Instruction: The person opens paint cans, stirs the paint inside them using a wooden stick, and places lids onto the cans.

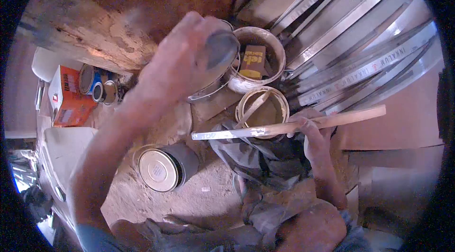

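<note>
My left hand [187,46], smeared by motion, is raised at upper centre. It grips a dark grey rounded object [222,49] whose kind I cannot make out. Behind that lies a metal-rimmed container [206,94], mostly hidden. My right hand [309,126] is closed around a long, slightly curved wooden strip [358,115]. The strip's left end is coated white and grey in patches. Just beyond the strip stands an open tin [286,106] with a flat stick [256,109] leaning in it. Dark cloth [265,157] hangs below the strip.
A whitish bucket [280,46] holds a brown box [253,61]. A grey can [161,170] lies tilted on the dusty ground. Printed strips [365,74] fan out at upper right. An orange box [71,98] and small tins [98,92] stand left, beneath a wooden panel [118,29].
</note>
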Demonstrator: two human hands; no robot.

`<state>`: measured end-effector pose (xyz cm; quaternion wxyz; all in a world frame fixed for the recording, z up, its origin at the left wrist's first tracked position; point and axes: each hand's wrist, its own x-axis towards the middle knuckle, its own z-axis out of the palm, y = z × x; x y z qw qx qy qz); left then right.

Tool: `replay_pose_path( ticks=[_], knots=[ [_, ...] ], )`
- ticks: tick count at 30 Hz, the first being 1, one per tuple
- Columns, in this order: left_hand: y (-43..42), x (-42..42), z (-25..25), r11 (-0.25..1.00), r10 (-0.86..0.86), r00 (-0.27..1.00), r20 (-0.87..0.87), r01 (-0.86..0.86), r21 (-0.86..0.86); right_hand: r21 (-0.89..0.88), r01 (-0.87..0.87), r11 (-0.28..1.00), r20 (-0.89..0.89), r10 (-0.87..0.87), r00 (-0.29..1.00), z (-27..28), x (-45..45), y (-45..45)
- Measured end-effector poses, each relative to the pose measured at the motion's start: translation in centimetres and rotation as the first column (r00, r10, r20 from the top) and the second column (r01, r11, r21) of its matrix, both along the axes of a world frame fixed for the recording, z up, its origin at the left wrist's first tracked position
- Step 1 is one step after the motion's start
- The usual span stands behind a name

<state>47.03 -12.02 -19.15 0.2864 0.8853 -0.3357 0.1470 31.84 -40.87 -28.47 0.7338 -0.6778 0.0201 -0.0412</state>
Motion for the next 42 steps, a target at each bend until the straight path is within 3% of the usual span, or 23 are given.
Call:
replay_pose_path(
  ticks=[6, 10, 12, 16, 19, 21, 22, 23, 26, 28, 29, 30, 31, 33, 34, 36, 37, 40, 42],
  knots=[
    [-2.2, -2.0, 0.9, 0.992, -0.122, 0.982, -0.147, 0.119, -0.028, 0.021, -0.068, 0.997, -0.062, 0.069, 0.996, 0.2, -0.1, -0.2],
    [-2.6, -4.1, 1.5, 0.984, -0.178, 0.983, -0.037, 0.178, 0.012, -0.005, -0.052, 0.999, -0.052, 0.052, 0.997, 0.0, -0.3, -0.8],
    [-2.0, -5.9, 4.4, 0.961, -0.101, 0.995, -0.013, 0.101, 0.259, 0.006, -0.035, 0.999, -0.088, 0.035, 0.996, 0.5, -0.6, -0.8],
    [-0.5, -4.1, 6.3, 0.969, 0.005, 0.996, 0.090, -0.027, 0.246, 0.043, -0.076, 0.996, -0.111, 0.080, 0.991, 0.2, -0.6, -1.1],
    [-0.5, -0.2, 5.1, 0.979, 0.044, 0.999, 0.005, -0.044, 0.197, 0.051, -0.071, 0.996, -0.050, 0.073, 0.996, -0.2, -0.7, -0.8],
    [-2.1, 1.7, 3.2, 0.984, -0.018, 0.999, -0.039, 0.011, -0.181, 0.042, -0.071, 0.997, -0.074, 0.074, 0.995, 0.3, -0.6, -0.8],
    [-3.1, 2.4, 2.3, 0.984, -0.008, 0.999, -0.042, 0.001, -0.177, 0.031, -0.076, 0.997, -0.098, 0.078, 0.992, 0.4, -0.5, -0.6],
    [-4.4, 3.1, 1.5, 0.927, -0.039, 0.978, -0.206, -0.041, -0.372, 0.035, -0.088, 0.996, -0.098, 0.091, 0.991, 0.4, -0.5, -0.6],
    [-8.1, 5.5, -3.6, 0.566, -0.297, 0.801, -0.519, -0.290, -0.772, 0.058, -0.074, 0.996, -0.135, 0.082, 0.987, 0.6, -0.7, -0.4],
    [-9.3, 7.2, -8.5, 0.466, -0.297, 0.714, -0.634, -0.471, -0.749, 0.031, 0.000, 1.000, -0.208, 0.006, 0.978, 1.1, -0.7, -0.1],
    [-9.3, 8.3, -12.0, 0.553, -0.177, 0.723, -0.668, -0.489, -0.675, 0.031, -0.005, 1.000, -0.207, 0.011, 0.978, 1.0, -0.8, -0.2],
    [-9.3, 8.2, -12.3, 0.627, -0.052, 0.726, -0.686, -0.511, -0.588, 0.005, -0.013, 1.000, -0.198, 0.014, 0.980, 0.9, -0.8, -0.5],
    [-9.2, 8.1, -12.7, 0.624, -0.050, 0.725, -0.687, -0.515, -0.588, -0.021, -0.021, 1.000, -0.191, 0.016, 0.981, 0.7, -0.9, -0.7],
    [-9.0, 7.4, -12.8, 0.836, 0.203, 0.842, -0.499, -0.414, -0.359, 0.000, -0.014, 1.000, -0.166, 0.013, 0.986, 1.2, -1.0, -0.9],
    [-9.2, 7.3, -12.7, 0.835, 0.207, 0.838, -0.504, -0.420, -0.355, 0.021, -0.004, 1.000, -0.140, 0.007, 0.990, 1.4, -1.1, -1.0],
    [-9.4, 7.3, -12.2, 0.924, 0.295, 0.897, -0.330, -0.355, -0.140, -0.006, 0.018, 1.000, -0.139, -0.018, 0.990, 0.2, -1.5, -1.7],
    [-9.4, 7.5, -12.4, 0.933, 0.302, 0.891, -0.338, -0.349, -0.084, -0.031, 0.046, 0.998, -0.130, -0.050, 0.990, -0.3, -1.4, -1.9],
    [-8.9, 7.8, -13.1, 0.921, 0.337, 0.855, -0.394, -0.385, -0.049, -0.044, 0.014, 0.999, -0.079, -0.018, 0.997, 0.0, -1.2, -1.9],
    [-7.4, 7.7, -13.0, 0.919, 0.328, 0.882, -0.339, -0.381, -0.101, -0.068, 0.007, 0.998, -0.054, -0.010, 0.998, -1.7, -1.8, -2.6]
  ],
)
